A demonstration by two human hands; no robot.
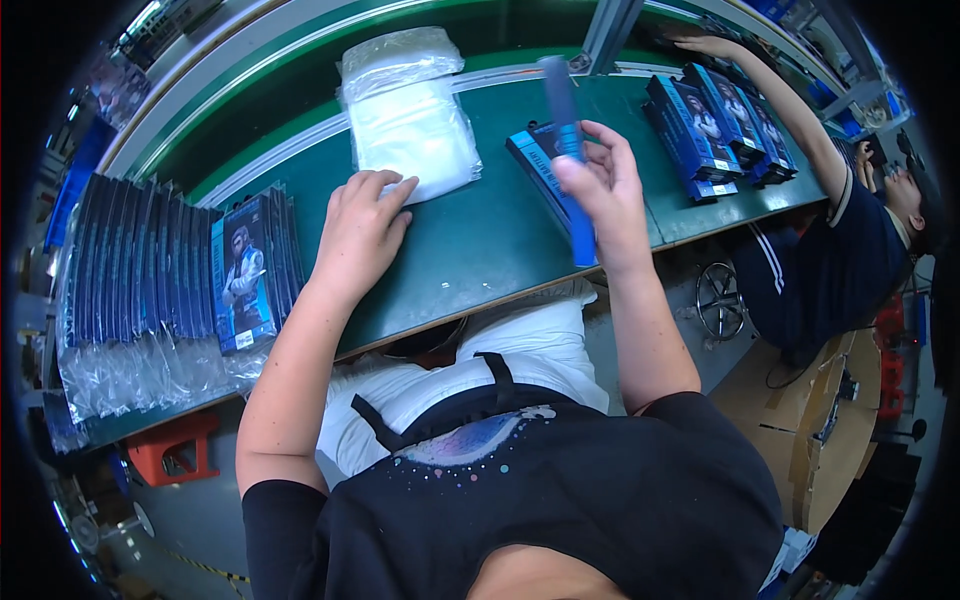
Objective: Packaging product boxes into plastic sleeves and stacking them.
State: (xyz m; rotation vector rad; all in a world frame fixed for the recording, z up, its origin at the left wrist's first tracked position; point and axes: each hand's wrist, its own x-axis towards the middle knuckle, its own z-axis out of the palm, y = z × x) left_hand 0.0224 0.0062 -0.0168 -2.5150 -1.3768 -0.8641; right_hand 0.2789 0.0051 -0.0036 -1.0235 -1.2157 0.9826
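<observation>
My right hand [608, 190] grips a slim dark blue box [583, 236], held on edge above the table and smeared by motion. Just behind it, another flat blue box [535, 160] lies on the green tabletop, partly covered by the held one. My left hand [362, 232] rests at the near left corner of a stack of clear plastic bags [415, 130]. Its fingers are apart and bent, with the fingertips touching the top bag. Whether a bag edge is caught between them is hard to see.
At the left stands a long row of bagged blue boxes [140, 265], a printed box [243, 270] facing out. Several blue boxes [700, 130] are piled at the right. A co-worker [840, 230] reaches over the table's right end. A cardboard box [820, 430] sits below at the right.
</observation>
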